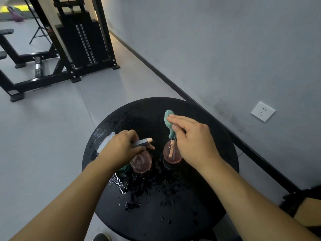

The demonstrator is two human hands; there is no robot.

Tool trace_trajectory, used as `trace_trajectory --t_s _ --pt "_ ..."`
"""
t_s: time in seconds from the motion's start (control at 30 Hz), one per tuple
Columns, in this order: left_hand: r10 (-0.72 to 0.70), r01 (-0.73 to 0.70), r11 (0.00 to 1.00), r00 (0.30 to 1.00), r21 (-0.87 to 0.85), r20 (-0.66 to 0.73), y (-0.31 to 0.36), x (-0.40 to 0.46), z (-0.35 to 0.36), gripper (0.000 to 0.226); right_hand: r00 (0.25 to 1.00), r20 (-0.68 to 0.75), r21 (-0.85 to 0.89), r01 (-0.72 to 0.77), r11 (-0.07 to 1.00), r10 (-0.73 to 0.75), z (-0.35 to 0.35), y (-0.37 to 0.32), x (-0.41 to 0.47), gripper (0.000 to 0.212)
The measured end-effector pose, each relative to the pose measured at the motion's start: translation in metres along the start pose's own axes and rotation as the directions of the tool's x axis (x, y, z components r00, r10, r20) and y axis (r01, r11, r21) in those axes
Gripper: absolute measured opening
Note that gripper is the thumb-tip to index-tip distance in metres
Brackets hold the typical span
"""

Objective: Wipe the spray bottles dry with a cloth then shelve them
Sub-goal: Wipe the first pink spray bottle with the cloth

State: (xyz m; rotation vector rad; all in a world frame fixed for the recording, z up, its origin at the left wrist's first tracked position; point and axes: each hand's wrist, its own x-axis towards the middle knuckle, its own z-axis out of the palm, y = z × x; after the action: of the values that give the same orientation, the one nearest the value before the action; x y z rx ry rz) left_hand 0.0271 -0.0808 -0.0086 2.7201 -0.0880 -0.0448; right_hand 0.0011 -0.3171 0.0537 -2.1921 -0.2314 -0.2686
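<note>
Two pink see-through spray bottles stand on a round black table [199, 214] that is wet with droplets. My left hand [119, 148] grips the spray head of the left bottle [140, 162], whose grey and pink nozzle sticks out to the right. A white spray head [105, 142] shows behind that hand, and a greenish bottle [124, 168] lies partly hidden under my wrist. My right hand [191, 134] holds a teal cloth [169, 122] just above the right bottle [171, 153], whose pink trigger is visible.
A grey wall with a white socket [263, 111] runs along the right, close to the table. A black weight machine [81, 39] and bench frame stand on the grey floor at the upper left. My shoe [102, 237] shows at the bottom edge.
</note>
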Motion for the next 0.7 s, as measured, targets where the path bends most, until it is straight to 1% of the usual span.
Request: trace_trajectory --t_s 0.07,0.13,0.2,0.23,0.33,0.43,0.57,0.7 --pt "-0.071 0.071 0.997 0.997 -0.039 -0.002 -0.001 -0.002 0.003 0.035 1.0 -0.004 -0.007 -0.001 1.0 0.001 0.0 0.0 0.0 0.033" --pt "-0.141 0.14 0.98 0.99 -0.144 0.0 0.001 -0.006 0.009 0.039 1.0 -0.007 -0.005 -0.004 1.0 0.004 0.0 0.0 -0.001 0.033" --pt "-0.199 0.194 0.947 0.98 -0.255 0.006 0.003 -0.009 0.014 0.038 1.0 -0.006 -0.001 -0.006 1.0 0.006 0.0 0.0 0.0 0.033" --pt "-0.216 0.211 0.936 0.976 -0.281 0.014 0.004 -0.01 0.015 0.036 1.0 -0.004 -0.003 -0.007 1.0 0.007 0.001 0.0 0.0 0.033" --pt "-0.195 0.212 0.936 0.977 -0.281 0.085 0.003 -0.018 0.019 0.029 1.0 0.006 0.002 -0.012 1.0 0.012 0.001 -0.001 0.0 0.033" --pt "-0.172 0.202 0.938 0.977 -0.281 0.128 -0.006 -0.023 0.023 0.028 1.0 0.006 0.004 -0.013 1.0 0.013 0.0 -0.001 0.0 0.033" --pt "-0.148 0.159 0.941 0.987 -0.298 0.06 -0.006 -0.031 0.03 0.008 1.0 0.009 0.013 -0.007 1.0 0.007 0.001 -0.002 0.0 0.033" --pt "-0.15 0.146 0.916 0.988 -0.374 0.017 -0.004 -0.034 0.039 0.013 1.0 0.01 0.014 0.0 1.0 0.0 0.0 -0.003 0.0 0.033"
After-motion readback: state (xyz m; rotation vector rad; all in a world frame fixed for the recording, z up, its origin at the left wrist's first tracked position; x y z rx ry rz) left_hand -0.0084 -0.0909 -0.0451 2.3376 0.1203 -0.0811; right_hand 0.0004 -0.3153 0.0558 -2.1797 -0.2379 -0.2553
